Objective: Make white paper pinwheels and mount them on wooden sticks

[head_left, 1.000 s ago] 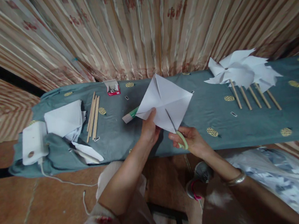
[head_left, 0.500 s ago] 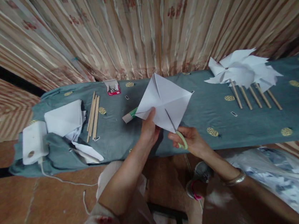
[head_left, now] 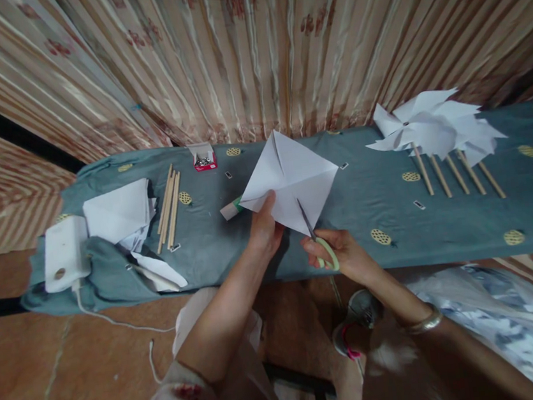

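Observation:
A square of white paper (head_left: 310, 179), turned like a diamond and creased, is pinched at its lower left edge by my left hand (head_left: 266, 229), thumb on top. A slit runs in from its top corner. My right hand (head_left: 334, 250) grips scissors with pale green handles (head_left: 328, 254) at the paper's lower corner, the dark blade lying over the sheet. Partly under the paper's left corner, a green and beige stick-like object (head_left: 232, 209) shows; the rest of it is hidden.
White paper pinwheels (head_left: 436, 126) on wooden sticks lie at the right. Loose sticks (head_left: 169, 211), a small red box of metal pins (head_left: 204, 162), folded paper (head_left: 118, 210) and a white power strip (head_left: 65, 254) with a cable are at the left.
The scissors and my right hand have shifted slightly right and down relative to the paper. The sheet's right corner has moved a little left. My left hand keeps its hold.

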The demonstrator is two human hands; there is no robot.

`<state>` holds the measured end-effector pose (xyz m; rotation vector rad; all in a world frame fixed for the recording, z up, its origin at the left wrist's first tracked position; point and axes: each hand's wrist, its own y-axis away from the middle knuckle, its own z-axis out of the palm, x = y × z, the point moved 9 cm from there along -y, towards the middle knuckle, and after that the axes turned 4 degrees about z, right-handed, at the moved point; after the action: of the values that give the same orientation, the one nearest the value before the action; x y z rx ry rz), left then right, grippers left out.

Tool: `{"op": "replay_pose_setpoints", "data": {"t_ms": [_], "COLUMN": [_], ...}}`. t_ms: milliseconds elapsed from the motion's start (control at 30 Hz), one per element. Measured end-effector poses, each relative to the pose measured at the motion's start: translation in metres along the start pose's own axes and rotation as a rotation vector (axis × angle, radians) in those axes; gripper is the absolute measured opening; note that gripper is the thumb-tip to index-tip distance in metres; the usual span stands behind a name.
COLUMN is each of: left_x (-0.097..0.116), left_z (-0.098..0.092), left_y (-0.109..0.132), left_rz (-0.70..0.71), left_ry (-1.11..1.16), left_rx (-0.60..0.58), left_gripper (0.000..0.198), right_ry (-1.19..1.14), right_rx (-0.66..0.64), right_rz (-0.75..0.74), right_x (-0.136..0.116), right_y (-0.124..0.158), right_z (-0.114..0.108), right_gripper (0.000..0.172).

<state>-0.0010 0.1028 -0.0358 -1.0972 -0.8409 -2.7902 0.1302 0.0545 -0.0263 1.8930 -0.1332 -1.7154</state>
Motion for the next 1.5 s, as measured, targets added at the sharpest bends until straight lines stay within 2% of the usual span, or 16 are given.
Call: {"op": "replay_pose_setpoints", "data": {"t_ms": [233, 400, 533, 600, 700, 733, 800, 900, 1000, 1133, 1267, 1400, 1500], "left_x": [0.017, 0.019, 0.016, 0.013, 0.007, 0.005, 0.000, -0.007, -0.014, -0.022, -0.025, -0.024, -0.025], "left_z": [-0.003, -0.008, -0.006, -0.002, 0.003, 0.005, 0.006, 0.007, 0.008, 0.010, 0.020, 0.037, 0.041], "left_y": [-0.008, -0.011, -0.012, -0.011, -0.007, -0.006, -0.003, -0.002, -0.001, -0.001, 0.004, 0.014, 0.019], "left_rz": [0.012, 0.017, 0.025, 0.033, 0.036, 0.036, 0.034, 0.043, 0.056, 0.025, -0.071, -0.170, -0.157], "left_ry": [0.056, 0.056, 0.016, -0.030, -0.112, -0.140, -0.200, -0.306, -0.389, -0.421, -0.314, -0.188, -0.166], "left_rx": [0.036, 0.060, 0.010, -0.037, -0.107, -0.127, -0.155, -0.203, -0.262, -0.306, -0.383, -0.534, -0.573], "left_gripper": [0.008, 0.010, 0.013, 0.011, 0.011, 0.012, 0.014, 0.019, 0.024, 0.033, 0.043, 0.060, 0.062], "right_ry": [0.124, 0.199, 0.197, 0.156, 0.082, 0.065, 0.052, 0.061, 0.060, 0.020, -0.088, -0.224, -0.345], "right_rx": [-0.233, -0.272, -0.143, 0.030, 0.383, 0.469, 0.554, 0.535, 0.458, 0.390, 0.476, 0.580, 0.613], "right_rz": [0.096, 0.107, 0.057, -0.020, -0.176, -0.226, -0.305, -0.352, -0.331, -0.295, -0.247, -0.242, -0.256], "right_x": [0.011, 0.009, 0.005, -0.001, -0.014, -0.019, -0.026, -0.031, -0.027, -0.018, -0.013, -0.011, -0.009], "right_y": [0.010, 0.017, 0.016, 0.013, 0.019, 0.022, 0.027, 0.026, 0.020, 0.012, 0.009, 0.008, 0.006], "right_z": [-0.013, -0.035, -0.065, -0.087, -0.121, -0.128, -0.132, -0.127, -0.118, -0.112, -0.116, -0.121, -0.121], "right_gripper": [0.051, 0.049, 0.052, 0.051, 0.051, 0.051, 0.051, 0.051, 0.054, 0.049, 0.044, 0.041, 0.038]}}
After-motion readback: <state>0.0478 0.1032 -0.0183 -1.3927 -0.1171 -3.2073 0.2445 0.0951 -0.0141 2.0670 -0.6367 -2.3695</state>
